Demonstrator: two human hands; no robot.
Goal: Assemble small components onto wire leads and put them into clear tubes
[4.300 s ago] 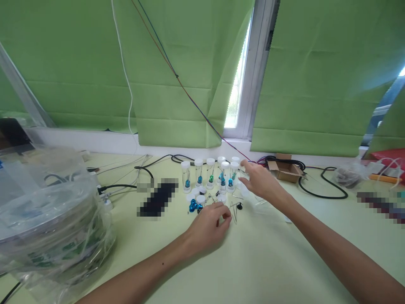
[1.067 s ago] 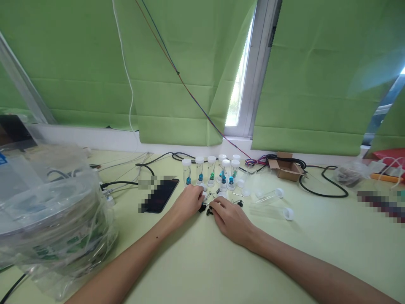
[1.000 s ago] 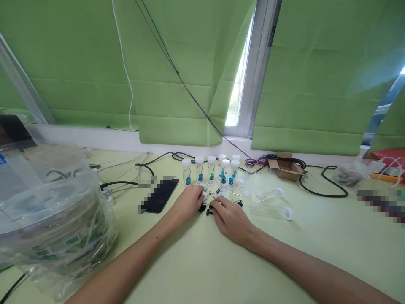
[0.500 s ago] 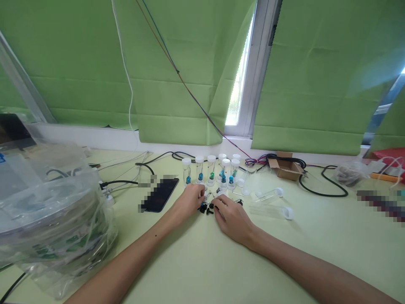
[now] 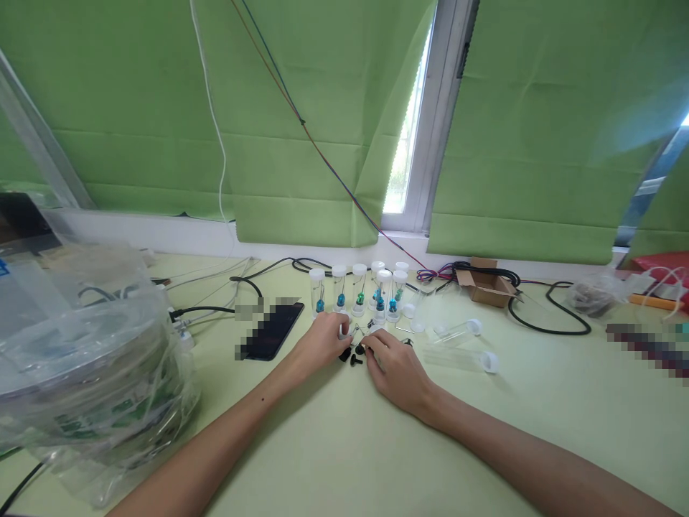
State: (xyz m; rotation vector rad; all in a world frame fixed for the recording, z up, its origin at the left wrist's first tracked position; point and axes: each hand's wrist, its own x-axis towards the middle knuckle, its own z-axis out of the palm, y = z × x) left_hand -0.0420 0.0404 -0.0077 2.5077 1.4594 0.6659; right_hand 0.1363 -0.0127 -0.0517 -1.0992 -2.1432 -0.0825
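Note:
My left hand [image 5: 324,337] is closed, its thumb and fingertips pinched over a small item I cannot make out, just above small black parts [image 5: 356,360]. Opposite it, my right hand [image 5: 397,368] has curled fingers, the fingertips closed beside a black knob-like piece [image 5: 360,350]; what they grip is hidden. Thin metal wire pieces [image 5: 357,331] lie between the two hands. Behind them stand several clear tubes [image 5: 339,283] with white caps, holding blue or green parts on thin rods. Two clear tubes [image 5: 457,333] lie on their sides to the right.
A dark phone [image 5: 275,332] lies left of my left hand. Bagged spools [image 5: 97,402] fill the left side of the table [image 5: 334,459]. Behind the tubes run black cables [image 5: 293,262], with an open cardboard box [image 5: 487,287] to the right. Green blinds [image 5: 306,172] hang behind.
Both hands stay almost in place. My left fingers have shifted slightly over the black parts, and a blue piece seen beside them no longer shows.

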